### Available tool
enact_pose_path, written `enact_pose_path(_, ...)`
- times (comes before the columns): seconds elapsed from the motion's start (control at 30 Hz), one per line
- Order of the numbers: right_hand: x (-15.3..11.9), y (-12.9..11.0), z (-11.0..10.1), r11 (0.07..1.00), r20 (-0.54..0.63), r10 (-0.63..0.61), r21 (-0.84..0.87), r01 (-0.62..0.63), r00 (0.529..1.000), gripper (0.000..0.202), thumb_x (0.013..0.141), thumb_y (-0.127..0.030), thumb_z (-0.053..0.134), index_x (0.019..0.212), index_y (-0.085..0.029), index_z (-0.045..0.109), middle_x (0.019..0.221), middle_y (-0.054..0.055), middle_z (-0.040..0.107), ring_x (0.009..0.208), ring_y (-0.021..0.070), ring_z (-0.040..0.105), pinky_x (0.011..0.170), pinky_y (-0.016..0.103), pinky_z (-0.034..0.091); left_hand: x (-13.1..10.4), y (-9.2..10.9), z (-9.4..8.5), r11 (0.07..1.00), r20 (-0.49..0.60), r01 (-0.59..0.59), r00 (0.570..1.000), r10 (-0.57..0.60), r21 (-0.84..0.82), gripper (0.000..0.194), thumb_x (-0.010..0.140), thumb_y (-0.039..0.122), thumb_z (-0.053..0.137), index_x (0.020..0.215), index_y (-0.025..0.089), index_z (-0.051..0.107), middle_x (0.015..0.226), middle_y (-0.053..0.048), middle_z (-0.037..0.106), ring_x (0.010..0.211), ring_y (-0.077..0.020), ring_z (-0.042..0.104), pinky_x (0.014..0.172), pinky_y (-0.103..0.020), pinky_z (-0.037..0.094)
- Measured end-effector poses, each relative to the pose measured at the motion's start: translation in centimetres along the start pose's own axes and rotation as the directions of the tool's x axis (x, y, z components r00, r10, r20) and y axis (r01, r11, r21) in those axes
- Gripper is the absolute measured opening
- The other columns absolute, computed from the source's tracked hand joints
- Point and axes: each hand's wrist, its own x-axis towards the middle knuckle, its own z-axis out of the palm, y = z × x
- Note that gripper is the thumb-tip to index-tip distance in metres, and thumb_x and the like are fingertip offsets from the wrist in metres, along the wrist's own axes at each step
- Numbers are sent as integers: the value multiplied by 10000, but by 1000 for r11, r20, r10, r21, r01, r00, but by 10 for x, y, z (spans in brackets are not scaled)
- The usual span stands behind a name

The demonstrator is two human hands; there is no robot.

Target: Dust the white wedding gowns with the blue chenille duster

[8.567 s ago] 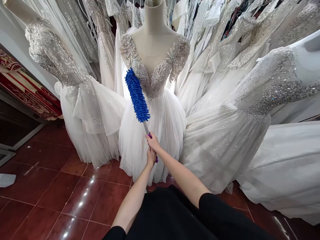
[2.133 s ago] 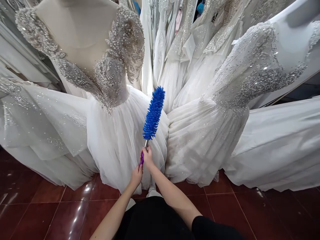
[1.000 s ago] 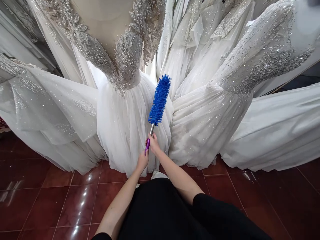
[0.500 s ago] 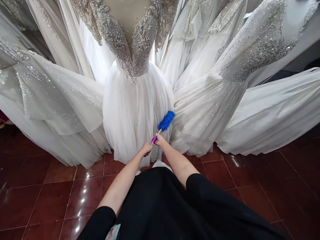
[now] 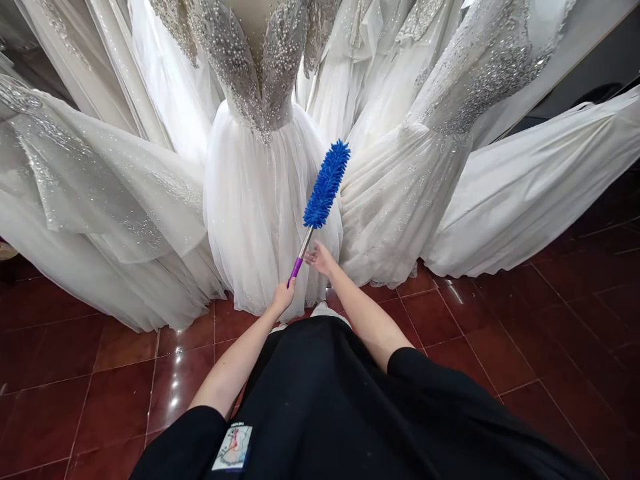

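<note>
My left hand (image 5: 284, 295) is closed around the purple handle of a blue duster (image 5: 327, 185). The duster slants up and to the right, its fluffy head in front of a white wedding dress (image 5: 265, 213) with a beaded bodice; whether it touches the skirt I cannot tell. Between head and handle shows a bare metal shaft. Just right of the shaft is my right hand (image 5: 321, 259), its fingers apart and slightly blurred, holding nothing.
More white gowns hang on both sides: a sparkling gown (image 5: 395, 200) on the right, a glittery gown (image 5: 100, 180) on the left, and a plain white skirt (image 5: 530, 193) at far right. Their hems reach near the dark red tiled floor (image 5: 120, 393).
My right hand has let go of the duster's handle and opened. The duster has risen and its head now points up more steeply and looks larger. My left hand has shifted slightly left.
</note>
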Motion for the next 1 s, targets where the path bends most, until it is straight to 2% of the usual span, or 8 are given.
enact_pose_path(0.17,27,-83,13,973,30,-230,42,229,973,329,943,-467,675,1168,-249,573,937,22,682,769,152,682,630,231,572,-8,7,-5,994,-30,-36,999,33,-107,492,1056,577,353,773,212,521,648,0,528,610,-164,509,579,-267,316)
enact_pose_path(0.27,49,-114,34,944,123,-330,10,331,936,414,920,-510,702,1219,-255,571,975,21,709,823,165,698,648,262,595,-9,16,-6,992,-26,-90,996,88,-86,475,1057,557,370,770,209,519,652,-5,533,617,-165,500,588,-272,308)
enact_pose_path(0.33,57,-117,46,924,122,-377,-21,382,918,392,920,-467,710,1217,-248,575,950,9,716,818,156,699,661,267,604,-9,21,-6,989,-18,-130,991,129,-71,470,1056,551,382,777,204,532,655,-8,537,621,-166,496,590,-276,300)
enact_pose_path(0.43,54,-101,54,904,95,-410,-89,418,907,351,901,-374,743,1178,-232,580,897,-10,717,761,132,687,655,248,603,-8,28,-5,985,-24,-151,988,149,-82,481,1058,562,377,777,203,531,656,-7,536,621,-164,493,587,-276,298)
enact_pose_path(0.53,38,-81,52,912,137,-373,-126,390,917,327,884,-334,772,1125,-223,579,890,-11,718,702,121,664,607,240,601,-9,36,1,986,-55,-134,990,129,-99,494,1061,568,364,762,206,514,651,-4,533,617,-161,496,580,-273,301)
enact_pose_path(0.63,26,-76,51,941,132,-305,-108,319,943,282,898,-306,768,1071,-221,562,856,-29,695,661,106,633,571,228,590,-9,48,8,991,-67,-100,993,94,-93,505,1067,564,353,777,197,543,658,-9,553,617,-160,515,575,-271,311)
enact_pose_path(0.77,26,-96,69,965,157,-235,-78,249,959,200,984,-314,684,1071,-226,528,766,-72,634,587,79,558,558,197,551,2,77,8,999,-113,-35,993,31,-31,499,1084,513,344,848,172,620,697,-34,607,644,-172,551,589,-269,338)
enact_pose_path(1.0,63,-145,130,982,290,-151,-61,176,945,174,1088,-359,555,1140,-231,449,649,-144,496,553,68,439,612,207,516,50,138,-23,989,-290,72,956,-32,131,549,1095,528,333,971,126,686,758,-88,677,712,-217,617,647,-278,389)
